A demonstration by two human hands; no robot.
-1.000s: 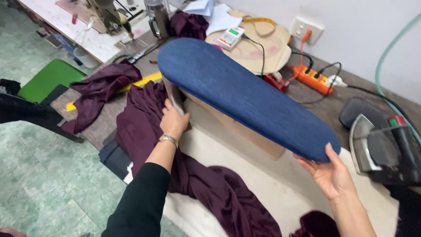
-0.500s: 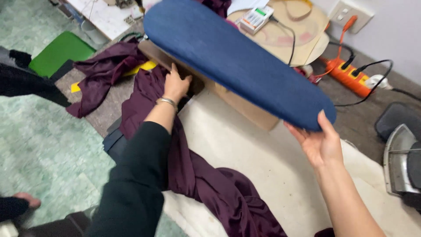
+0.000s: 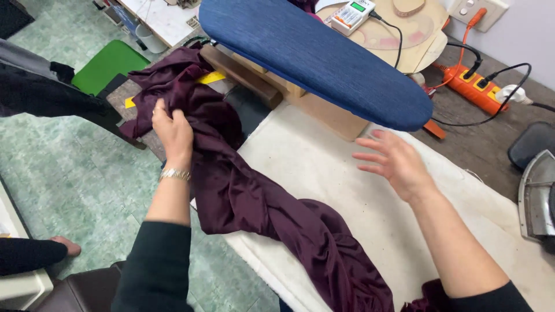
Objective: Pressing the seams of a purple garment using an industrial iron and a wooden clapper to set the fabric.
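On the pale padded table (image 3: 324,173), near edge: dark maroon fabric (image 3: 272,214) runs in a rope-like bunch from bottom right up toward the far left corner. Left hand (image 3: 172,132) fingers closed, gripping a fold of that fabric near its upper end. Right hand (image 3: 396,162) fingers spread apart, hovering over the bare table, holding nothing. Beyond: blue padded sleeve board (image 3: 312,55) on wooden base, just above right hand. Farther right: orange power strip (image 3: 477,86), iron (image 3: 537,196) at edge
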